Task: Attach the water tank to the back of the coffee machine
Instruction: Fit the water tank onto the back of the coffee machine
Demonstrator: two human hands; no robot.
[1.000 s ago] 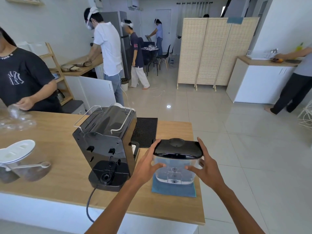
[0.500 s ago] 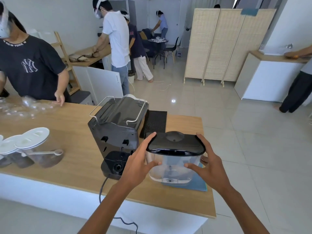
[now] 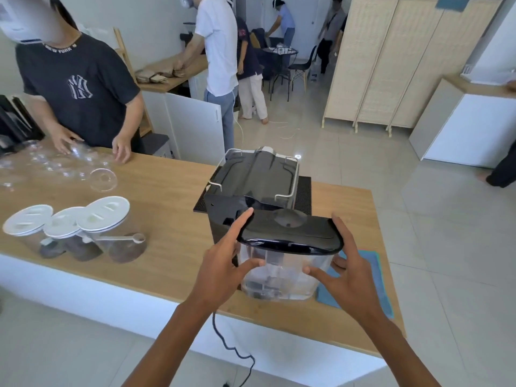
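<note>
A clear water tank (image 3: 279, 277) with a glossy black lid (image 3: 290, 231) is held between both my hands, right against the back of the black coffee machine (image 3: 251, 185). My left hand (image 3: 226, 263) grips its left side, index finger up along the lid. On the right side, my right hand (image 3: 346, 272) clasps it with the thumb across the front. The tank hides the machine's rear base. Whether it is seated there I cannot tell.
The wooden counter (image 3: 167, 219) carries a blue cloth (image 3: 374, 283) right of the tank, three white-lidded jars (image 3: 83, 233) at left, clear plastic cups (image 3: 55, 163) beyond. A black power cord (image 3: 231, 347) hangs off the front edge. A person in a black shirt (image 3: 81, 90) stands opposite.
I have lifted the tank off the blue cloth and carried it left, in behind the coffee machine. The view has shifted left and closer.
</note>
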